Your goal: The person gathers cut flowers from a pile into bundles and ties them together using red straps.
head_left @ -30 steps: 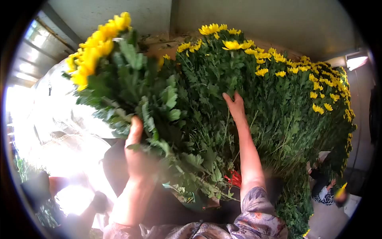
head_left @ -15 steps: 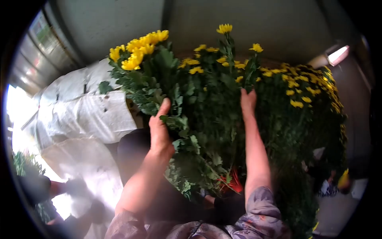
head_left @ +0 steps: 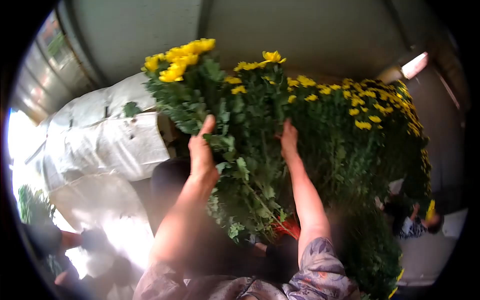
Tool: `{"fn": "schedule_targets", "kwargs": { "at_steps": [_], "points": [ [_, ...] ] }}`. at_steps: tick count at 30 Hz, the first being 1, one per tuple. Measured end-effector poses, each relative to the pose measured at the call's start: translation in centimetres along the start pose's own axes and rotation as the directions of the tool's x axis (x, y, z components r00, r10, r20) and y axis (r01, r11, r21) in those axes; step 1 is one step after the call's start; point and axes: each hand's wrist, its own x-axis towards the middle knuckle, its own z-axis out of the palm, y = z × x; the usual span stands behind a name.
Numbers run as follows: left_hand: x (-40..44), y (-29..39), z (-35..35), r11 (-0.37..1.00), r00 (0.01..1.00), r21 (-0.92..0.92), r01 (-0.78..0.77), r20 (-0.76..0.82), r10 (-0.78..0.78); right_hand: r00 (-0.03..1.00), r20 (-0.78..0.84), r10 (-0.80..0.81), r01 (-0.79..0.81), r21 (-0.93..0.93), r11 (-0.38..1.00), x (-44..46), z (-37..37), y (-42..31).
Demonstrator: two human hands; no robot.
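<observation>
My left hand (head_left: 202,157) is closed around a leafy bunch of yellow chrysanthemums (head_left: 175,97), thumb pointing up. The blooms lean to the upper left, and the stems slant down toward my lap. To the right, my right hand (head_left: 288,141) reaches in among the foliage, seemingly closed on chrysanthemum stems. A bright yellow bloom (head_left: 273,57) stands above that hand. Leaves and slight blur hide most of its fingertips. Something red (head_left: 287,228) lies around the lower stems, between my forearms.
A large mass of yellow chrysanthemums (head_left: 367,102) is stacked at the right. White wrapped bundles (head_left: 105,145) lie at the left. A grey metal wall (head_left: 300,35) closes off the back. People are partly visible at the lower left and lower right (head_left: 417,226).
My right hand has moved left and slightly down, closer to the bunch, and the tall bloom above it sits lower. My left hand still holds the bunch in nearly the same place.
</observation>
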Motion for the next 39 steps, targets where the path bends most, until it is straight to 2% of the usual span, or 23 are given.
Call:
{"fn": "schedule_targets", "kwargs": {
  "at_steps": [1,3,4,7,9,10,11,12,13,14,15,16,18,19,22,23,24,30,32,34,37,38,39],
  "points": [
    [0.0,0.0,-0.2,1.0,1.0,0.0,0.002,0.01,-0.002,0.997,-0.067,-0.039,0.046,0.099,0.994,-0.9,1.0,-1.3],
    [0.0,-0.1,-0.5,1.0,1.0,-0.017,-0.011,0.016,0.011,0.982,0.031,-0.184,0.183,0.047,0.982,-4.1,1.8,-7.5],
    [0.1,-0.3,-0.4,0.998,0.998,-0.057,-0.034,0.051,0.037,0.956,-0.032,-0.292,0.292,0.01,0.956,-4.9,2.0,-10.2],
    [-0.8,0.3,0.3,0.993,0.991,-0.108,-0.052,0.119,0.065,0.799,-0.173,-0.576,0.579,-0.038,0.814,-9.1,2.6,-20.1],
    [-0.7,0.2,0.5,0.989,0.987,-0.117,-0.091,0.125,0.105,0.768,0.038,-0.64,0.641,-0.039,0.767,-12.3,1.9,-24.7],
    [-0.9,0.4,0.6,0.989,0.981,-0.114,-0.098,0.156,0.115,0.738,0.127,-0.662,0.674,-0.181,0.716,-12.9,2.6,-24.1],
    [-0.9,0.4,0.7,0.988,0.973,-0.114,-0.104,0.192,0.125,0.699,0.288,-0.655,0.708,-0.412,0.574,-14.2,3.3,-23.1],
    [-0.6,-0.2,0.5,0.976,0.955,-0.082,-0.2,0.206,0.213,0.692,0.45,-0.565,0.713,-0.549,0.435,-14.9,4.1,-21.6],
    [-0.9,-0.4,0.6,0.975,0.952,-0.089,-0.204,0.215,0.218,0.65,0.519,-0.556,0.757,-0.507,0.412,-15.2,5.3,-19.2],
    [-1.2,-0.6,0.5,0.982,0.956,-0.039,-0.184,0.225,0.188,0.651,0.504,-0.567,0.756,-0.496,0.426,-14.5,6.0,-14.6],
    [-1.3,-0.7,0.3,0.986,0.96,0.014,-0.168,0.229,0.161,0.582,0.478,-0.658,0.795,-0.505,0.336,-14.9,6.4,-12.8],
    [-1.5,-1.0,-0.2,0.986,0.955,-0.046,-0.159,0.248,0.166,0.609,0.442,-0.659,0.783,-0.467,0.411,-15.2,6.8,-12.2],
    [-1.5,-0.9,-1.1,0.993,0.963,0.03,-0.117,0.246,0.106,0.657,0.398,-0.641,0.751,-0.422,0.507,-15.9,7.2,-11.3],
    [-1.5,-0.8,-1.6,0.992,0.966,0.099,-0.074,0.254,0.047,0.657,0.411,-0.632,0.752,-0.416,0.511,-16.4,7.3,-11.2],
    [-0.8,-1.8,-2.2,0.979,0.983,0.192,-0.059,0.183,0.024,0.674,0.473,-0.568,0.739,-0.455,0.497,-17.1,7.1,-8.9],
    [-0.9,-1.9,-2.7,0.993,0.985,0.119,0.005,0.17,-0.026,0.668,0.534,-0.519,0.744,-0.478,0.466,-17.4,7.1,-8.0],
    [-0.8,-2.1,-2.8,0.99,0.988,0.14,0.004,0.153,-0.025,0.609,0.537,-0.584,0.793,-0.433,0.429,-18.2,7.1,-8.9],
    [-0.9,-2.2,-2.5,0.981,0.994,0.196,0.017,0.099,-0.037,0.702,0.497,-0.511,0.708,-0.405,0.579,-18.3,6.6,-7.1],
    [-0.7,-2.2,-2.3,0.981,0.995,0.195,0.013,0.09,-0.031,0.708,0.519,-0.479,0.703,-0.45,0.55,-18.6,6.0,-6.1],
    [-0.6,-2.4,-2.3,0.959,0.999,0.282,0.015,0.036,-0.026,0.713,0.541,-0.445,0.698,-0.494,0.518,-18.9,5.9,-6.2],
    [-1.0,-2.0,-2.0,0.952,0.998,0.307,-0.002,0.057,-0.017,0.711,0.571,-0.411,0.702,-0.549,0.453,-20.1,5.2,-7.6],
    [-1.5,-1.0,-1.5,0.928,0.998,0.373,0.003,0.057,-0.026,0.62,0.59,-0.518,0.785,-0.469,0.405,-20.1,5.1,-8.9],
    [-0.5,-1.1,-2.4,0.904,0.997,0.424,-0.057,0.075,0.027,0.597,0.58,-0.554,0.801,-0.398,0.447,-19.3,4.7,-8.7]
  ]
}}
